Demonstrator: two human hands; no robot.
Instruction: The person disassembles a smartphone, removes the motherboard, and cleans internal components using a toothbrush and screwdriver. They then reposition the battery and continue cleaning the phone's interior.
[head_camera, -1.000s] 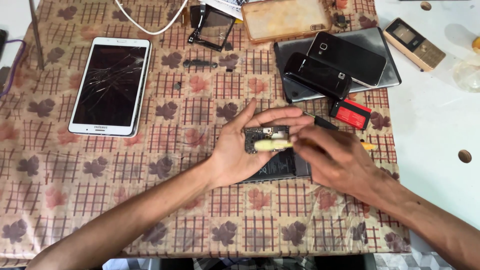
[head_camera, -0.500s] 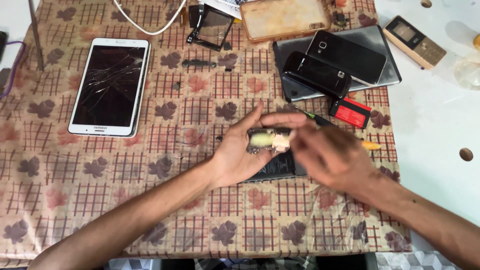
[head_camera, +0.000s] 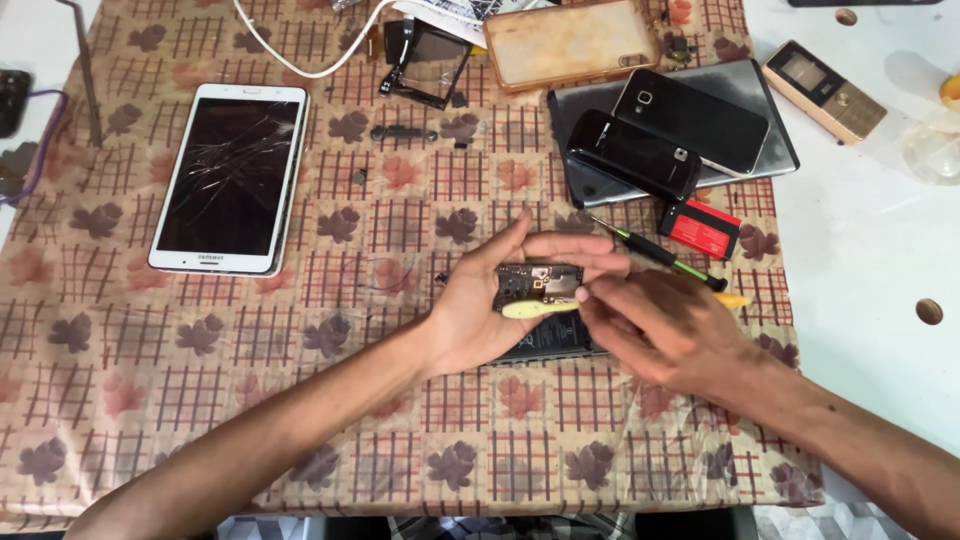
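Leaf-patterned cloth (head_camera: 300, 400); red label (head_camera: 702, 229) lies flat.

You have a white tablet (head_camera: 232, 178) with a cracked screen at the upper left, lying on the leaf-patterned cloth (head_camera: 150, 380). Top centre sits a tan phone case (head_camera: 572, 42), with a small black frame part (head_camera: 425, 62) just left of it. Two black phones (head_camera: 668, 140) rest on a grey slab at upper right, a red battery (head_camera: 703, 229) below them, and a gold keypad phone (head_camera: 824, 90) further right.
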